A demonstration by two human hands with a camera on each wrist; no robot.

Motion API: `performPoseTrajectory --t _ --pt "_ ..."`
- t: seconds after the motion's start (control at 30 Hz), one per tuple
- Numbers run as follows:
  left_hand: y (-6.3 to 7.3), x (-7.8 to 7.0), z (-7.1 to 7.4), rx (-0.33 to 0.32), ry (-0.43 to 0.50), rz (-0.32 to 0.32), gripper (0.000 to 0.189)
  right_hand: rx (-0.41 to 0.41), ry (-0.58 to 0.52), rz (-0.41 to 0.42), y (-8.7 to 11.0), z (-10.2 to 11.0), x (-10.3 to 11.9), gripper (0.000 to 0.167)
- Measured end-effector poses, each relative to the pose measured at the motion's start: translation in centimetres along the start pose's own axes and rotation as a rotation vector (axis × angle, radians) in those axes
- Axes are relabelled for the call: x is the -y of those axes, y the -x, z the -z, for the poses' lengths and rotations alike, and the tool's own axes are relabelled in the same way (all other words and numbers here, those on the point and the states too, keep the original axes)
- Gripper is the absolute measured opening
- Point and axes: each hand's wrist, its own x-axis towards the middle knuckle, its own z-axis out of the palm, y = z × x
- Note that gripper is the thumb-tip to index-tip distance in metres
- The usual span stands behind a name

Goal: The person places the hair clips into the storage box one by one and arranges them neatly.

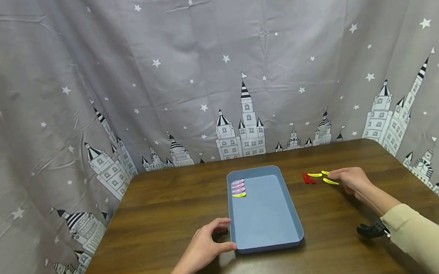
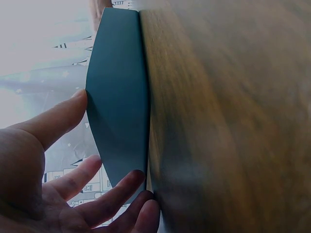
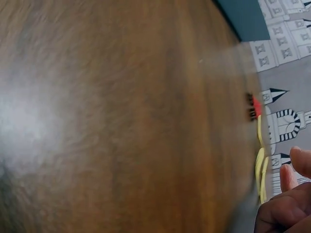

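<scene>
A blue-grey rectangular tray (image 1: 265, 212) lies on the table, with pink snap hair clips (image 1: 238, 186) and one yellow snap hair clip (image 1: 239, 195) in a column along its upper left side. My left hand (image 1: 204, 246) is at the tray's left wall, thumb and fingers spread, fingertips touching the rim. To the right of the tray my right hand (image 1: 353, 182) reaches over loose yellow hair clips (image 1: 330, 181), its fingertips right at them. In the right wrist view its thumb and a finger stand apart, beside the yellow clips (image 3: 260, 162). Red hair clips (image 1: 306, 178) lie just left of these.
The brown wooden table (image 1: 162, 205) ends at a grey curtain (image 1: 182, 91) printed with castles and stars, which hangs behind it and along the sides. A black watch-like band (image 1: 373, 230) is at the right wrist.
</scene>
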Motion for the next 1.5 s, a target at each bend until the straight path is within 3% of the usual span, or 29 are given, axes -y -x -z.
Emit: performPoseTrajectory --t 0.33,0.77,1.07,1.5 --pt "-0.1 -0.2 0.1 0.012 -0.001 0.017 0.062 0.012 0.0 -0.035 -0.2 0.1 -1.0 0.052" --pt "0.0 -0.2 0.0 0.013 0.0 0.008 0.062 0.095 0.116 -0.039 -1.1 0.0 -1.8 0.049" --pt "0.0 -0.1 0.0 0.008 0.013 0.01 0.061 0.13 0.181 0.019 -0.9 0.0 -1.6 0.047" --pt "0.0 -0.1 0.1 0.012 0.013 0.018 0.062 0.115 0.226 0.051 -0.3 0.3 -1.6 0.04"
